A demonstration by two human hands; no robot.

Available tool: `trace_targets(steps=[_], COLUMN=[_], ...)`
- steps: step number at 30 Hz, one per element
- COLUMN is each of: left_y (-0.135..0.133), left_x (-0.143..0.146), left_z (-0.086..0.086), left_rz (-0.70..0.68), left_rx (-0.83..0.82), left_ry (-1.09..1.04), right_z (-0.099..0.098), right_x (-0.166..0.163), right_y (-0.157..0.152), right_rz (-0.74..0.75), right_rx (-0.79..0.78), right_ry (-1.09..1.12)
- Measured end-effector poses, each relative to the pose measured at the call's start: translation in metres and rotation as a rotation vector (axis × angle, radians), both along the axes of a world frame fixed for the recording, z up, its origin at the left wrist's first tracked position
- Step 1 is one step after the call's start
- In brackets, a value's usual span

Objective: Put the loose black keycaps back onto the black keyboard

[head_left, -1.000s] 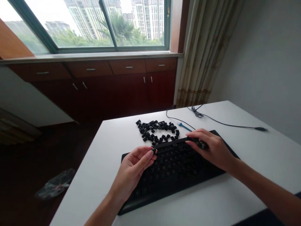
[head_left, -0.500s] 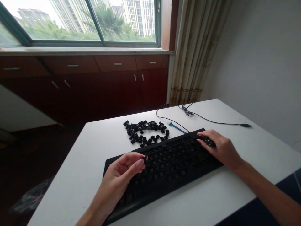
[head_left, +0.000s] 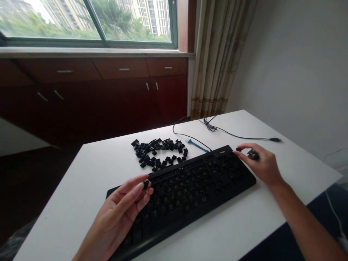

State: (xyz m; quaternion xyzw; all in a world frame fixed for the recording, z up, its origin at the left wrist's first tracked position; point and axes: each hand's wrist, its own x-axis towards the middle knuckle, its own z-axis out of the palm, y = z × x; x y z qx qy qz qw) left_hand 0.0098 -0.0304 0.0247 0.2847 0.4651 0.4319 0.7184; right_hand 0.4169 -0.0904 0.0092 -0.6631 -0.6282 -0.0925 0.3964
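A black keyboard lies slanted across the white table, most of its keycaps off. My left hand hovers over the keyboard's left end and pinches a small black keycap between thumb and fingers. My right hand rests at the keyboard's far right corner, fingers closed around a few small black keycaps. A pile of loose black keycaps lies on the table just behind the keyboard.
A blue keycap puller lies beside the pile. The keyboard's black cable runs over the back right of the table to a USB plug. Dark wooden cabinets stand under a window, and a curtain hangs at the right.
The view has swung right. My right hand slid from over the keyboard's top edge to just past its right corner. My left hand still pinches its keycap near the left end.
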Motion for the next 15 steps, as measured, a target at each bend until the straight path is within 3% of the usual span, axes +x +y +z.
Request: trace_targets(steps=[7, 15], left_y=[-0.0003, 0.0010], left_x=[0.0019, 0.0035], left_z=[0.0003, -0.0010], left_rz=[0.078, 0.067], left_rx=[-0.085, -0.083], left_ry=[0.039, 0.070], right_z=[-0.0005, 0.0024], right_x=[-0.0074, -0.0074], right_y=[0.0005, -0.0021], right_rz=[0.143, 0.112], right_rx=[-0.045, -0.010], right_ry=[0.029, 0.050])
